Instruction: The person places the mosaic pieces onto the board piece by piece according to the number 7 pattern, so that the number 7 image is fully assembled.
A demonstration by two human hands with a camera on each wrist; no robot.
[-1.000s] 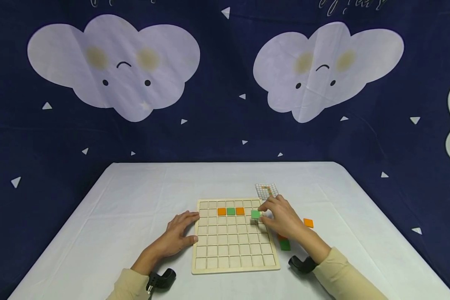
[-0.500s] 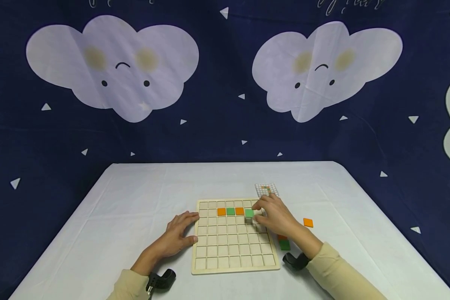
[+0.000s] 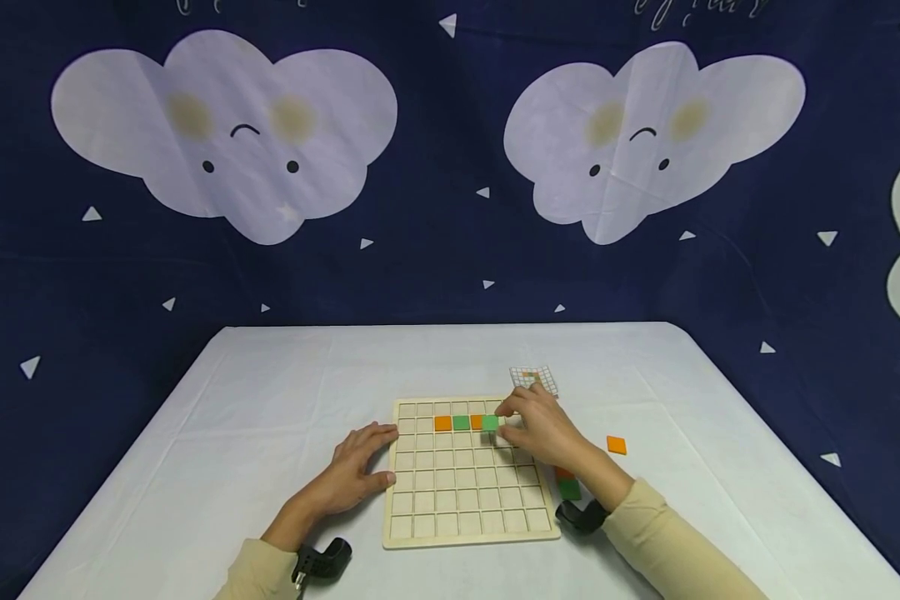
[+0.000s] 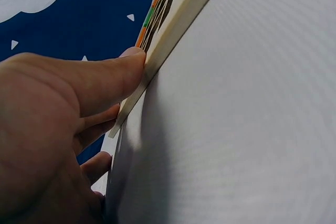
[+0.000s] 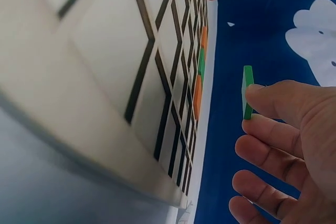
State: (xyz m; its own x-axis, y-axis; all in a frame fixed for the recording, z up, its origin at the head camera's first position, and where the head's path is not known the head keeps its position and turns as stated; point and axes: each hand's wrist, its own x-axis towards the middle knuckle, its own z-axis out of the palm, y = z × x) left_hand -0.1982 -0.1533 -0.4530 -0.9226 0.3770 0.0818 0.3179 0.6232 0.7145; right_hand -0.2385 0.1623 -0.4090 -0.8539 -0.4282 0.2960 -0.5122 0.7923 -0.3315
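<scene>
My right hand point(image 3: 542, 429) pinches a green square tile point(image 3: 490, 423) between thumb and forefinger. In the right wrist view the tile point(image 5: 248, 93) stands off the board's surface. In the head view it partly covers an orange tile point(image 3: 476, 422) in the board's second row from the back. A green tile point(image 3: 461, 423) and another orange tile point(image 3: 443, 423) lie to the left of that one in the same row. My left hand point(image 3: 356, 467) rests by the left edge of the wooden grid board point(image 3: 471, 542), thumb and fingertips touching it, fingers fairly straight.
A small printed grid card point(image 3: 527, 375) with a coloured pattern lies behind the board, partly covered by my right hand. Right of the board lie a loose orange tile point(image 3: 617, 445) and a green tile point(image 3: 569, 489) beside a partly hidden orange one point(image 3: 563, 472). White cloth covers the table point(image 3: 307, 358).
My right hand has moved left with the green tile, from the board's right side to over the rightmost orange tile. The left hand has stayed at the edge.
</scene>
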